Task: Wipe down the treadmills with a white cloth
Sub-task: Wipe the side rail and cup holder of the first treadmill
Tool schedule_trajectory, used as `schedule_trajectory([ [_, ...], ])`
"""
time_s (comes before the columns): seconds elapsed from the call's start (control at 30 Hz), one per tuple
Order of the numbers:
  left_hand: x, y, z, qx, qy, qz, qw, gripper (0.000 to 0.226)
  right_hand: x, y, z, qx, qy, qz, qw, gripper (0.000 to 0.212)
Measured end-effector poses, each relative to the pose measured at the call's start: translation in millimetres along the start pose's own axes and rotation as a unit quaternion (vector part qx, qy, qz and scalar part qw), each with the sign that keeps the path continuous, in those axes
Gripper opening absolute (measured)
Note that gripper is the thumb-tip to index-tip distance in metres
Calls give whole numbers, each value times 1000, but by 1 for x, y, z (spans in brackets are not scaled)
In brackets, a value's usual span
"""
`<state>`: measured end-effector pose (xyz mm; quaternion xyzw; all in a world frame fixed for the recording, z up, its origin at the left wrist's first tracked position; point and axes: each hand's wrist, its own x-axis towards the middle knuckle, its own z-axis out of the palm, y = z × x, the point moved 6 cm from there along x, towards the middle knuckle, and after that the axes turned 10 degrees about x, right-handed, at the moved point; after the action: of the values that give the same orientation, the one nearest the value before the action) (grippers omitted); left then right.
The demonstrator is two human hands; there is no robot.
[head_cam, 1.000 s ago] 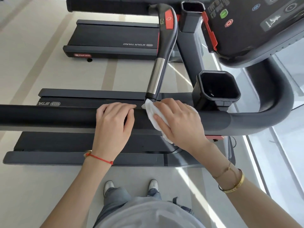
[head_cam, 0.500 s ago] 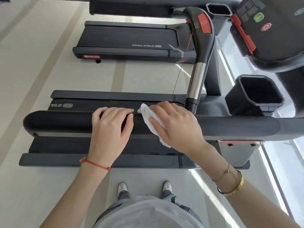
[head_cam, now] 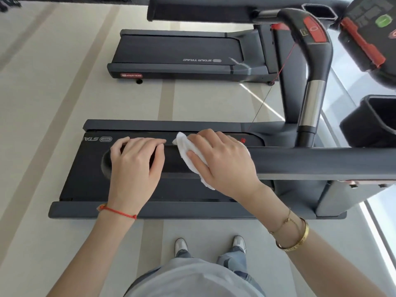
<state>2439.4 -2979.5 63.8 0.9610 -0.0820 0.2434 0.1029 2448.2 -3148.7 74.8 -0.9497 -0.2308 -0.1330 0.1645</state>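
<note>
**Hands and cloth reach the end of the handrail**

Both hands have slid leftward along the rail since the earlier pictures, so the rail's rounded end now sits right beside the left hand where half a second ago a stretch of bare rail lay beyond it. The left hand (head_cam: 137, 166) lies over the dark grey padded treadmill handrail (head_cam: 321, 161) near its blunt tip, fingers curled over the far side and gripping it. A thin red string bracelet (head_cam: 117, 211) circles that wrist. Just to its right, close but apart, the right hand (head_cam: 222, 161) presses the crumpled white cloth (head_cam: 184, 146) onto the top of the same rail, fingers and thumb bent around the fabric and the bar; folds of cloth stick out ahead of the fingers and below the palm. Gold bangles (head_cam: 293, 239) sit on the right forearm. Below the rail lies the black running deck of the near treadmill (head_cam: 90, 168), and a second black treadmill (head_cam: 177, 50) stands farther off on the pale striped floor (head_cam: 42, 103). Two light sneakers (head_cam: 181, 245) point toward the deck.
</note>
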Motion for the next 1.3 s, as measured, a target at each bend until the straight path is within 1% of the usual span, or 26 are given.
schedule_trajectory([
  [0.17, -3, -39, -7, -7, 3, -12, 1000, 29, 24, -39, 18, -15, -5, -1, 1000, 39],
  [0.4, -13, -61, -11, -73, -14, -29, 997, 32, 46, -63, 32, -4, -43, 22, 999, 37],
  [0.47, -14, -64, -11, -88, -17, -38, 995, 30, 42, -64, 29, 22, -21, 14, 999, 36],
  [0.53, -15, -65, -11, -107, -24, -47, 993, 30, 30, -63, 23, 40, 28, -13, 999, 34],
  [0.6, -16, -65, -10, -121, -29, -55, 991, 31, 13, -58, 18, 24, 76, -47, 996, 32],
  [0.67, -16, -66, -8, -131, -32, -63, 989, 31, 3, -51, 18, 16, 89, -52, 995, 31],
  [0.73, -16, -66, -6, -138, -34, -68, 988, 30, 7, -45, 16, 33, 74, -17, 997, 31],
  [0.83, -17, -67, -6, -157, -42, -79, 983, 29, 33, -50, 20, 36, -4, 44, 998, 35],
  [0.9, -18, -68, -6, -165, -47, -75, 982, 30, 48, -60, 29, 27, -55, 30, 998, 35],
  [0.97, -18, -68, -7, -170, -41, -72, 982, 30, 51, -71, 35, 27, -67, -6, 997, 35],
  [1.03, -19, -68, -6, -175, -33, -78, 981, 29, 43, -72, 32, 33, -44, -32, 998, 36],
  [1.13, -20, -69, -5, -165, -28, -86, 982, 29, 18, -62, 21, 24, 22, -66, 997, 35],
  [1.2, -20, -68, -5, -161, -28, -84, 983, 29, 10, -48, 14, 21, 33, -37, 999, 32],
  [1.27, -20, -67, -4, -163, -31, -84, 983, 29, 21, -37, 10, 27, 20, 46, 998, 29],
  [1.3, -19, -67, -4, -165, -31, -85, 982, 29, 31, -34, 12, 37, -4, 91, 995, 29],
])
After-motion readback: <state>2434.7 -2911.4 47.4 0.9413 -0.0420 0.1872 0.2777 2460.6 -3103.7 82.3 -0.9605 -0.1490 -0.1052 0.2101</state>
